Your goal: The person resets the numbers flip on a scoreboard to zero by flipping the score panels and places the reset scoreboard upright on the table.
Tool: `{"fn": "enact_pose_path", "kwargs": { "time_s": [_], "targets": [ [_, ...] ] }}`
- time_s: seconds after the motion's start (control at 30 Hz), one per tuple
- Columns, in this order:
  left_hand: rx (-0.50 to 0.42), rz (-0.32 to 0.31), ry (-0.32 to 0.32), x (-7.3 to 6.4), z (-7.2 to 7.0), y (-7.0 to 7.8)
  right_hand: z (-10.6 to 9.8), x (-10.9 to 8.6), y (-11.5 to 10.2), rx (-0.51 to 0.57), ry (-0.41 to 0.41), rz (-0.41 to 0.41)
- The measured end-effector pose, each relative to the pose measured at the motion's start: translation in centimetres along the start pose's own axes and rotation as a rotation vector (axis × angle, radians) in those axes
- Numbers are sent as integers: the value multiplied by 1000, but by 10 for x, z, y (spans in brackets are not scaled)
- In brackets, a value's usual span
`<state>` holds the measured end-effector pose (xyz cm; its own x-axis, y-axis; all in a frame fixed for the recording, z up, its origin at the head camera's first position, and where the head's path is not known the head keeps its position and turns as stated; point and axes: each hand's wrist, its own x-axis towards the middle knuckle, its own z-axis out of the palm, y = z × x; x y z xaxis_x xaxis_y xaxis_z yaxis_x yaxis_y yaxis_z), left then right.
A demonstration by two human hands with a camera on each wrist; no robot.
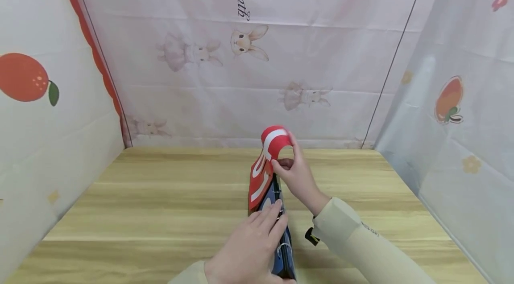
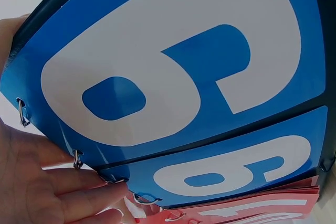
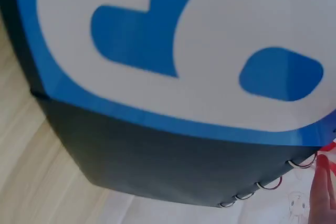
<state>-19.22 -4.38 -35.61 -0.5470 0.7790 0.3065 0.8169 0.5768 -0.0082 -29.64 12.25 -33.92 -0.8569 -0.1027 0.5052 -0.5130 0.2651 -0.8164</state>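
A flip scoreboard stands tent-like on the wooden table, its number cards hung on metal rings along the top edge. My left hand holds the near end, fingers along the ringed edge and thumb round the end. Farther along, my right hand pinches a red card between thumb and fingers; the card bends up in a curl over the top. In the left wrist view a large blue card and a smaller blue card each show a white 6. Another blue card and the black backing fill the right wrist view.
The wooden tabletop runs back to a curtain printed with rabbits. Fruit-printed sheets hang as a left wall and a right wall. A small black and yellow piece shows by the right sleeve.
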Motion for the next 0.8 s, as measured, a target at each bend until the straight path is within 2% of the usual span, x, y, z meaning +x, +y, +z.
{"fn": "enact_pose_path", "kwargs": {
  "time_s": [0.17,0.23,0.33,0.43,0.57,0.8],
  "targets": [
    [73,43,104,0,3,2,2,-1,7,-161,-33,-160],
    [108,58,150,0,4,2,3,-2,10,-221,-87,-162],
    [131,66,170,-1,4,4,2,-3,14,-325,-172,-150],
    [135,61,161,-2,0,5,1,-1,13,-417,-247,-179],
    [131,49,132,-2,-4,6,-2,2,12,-490,-325,-227],
    [108,-1,-1,-6,-8,12,-5,-2,20,-534,-394,-306]
  ]
}}
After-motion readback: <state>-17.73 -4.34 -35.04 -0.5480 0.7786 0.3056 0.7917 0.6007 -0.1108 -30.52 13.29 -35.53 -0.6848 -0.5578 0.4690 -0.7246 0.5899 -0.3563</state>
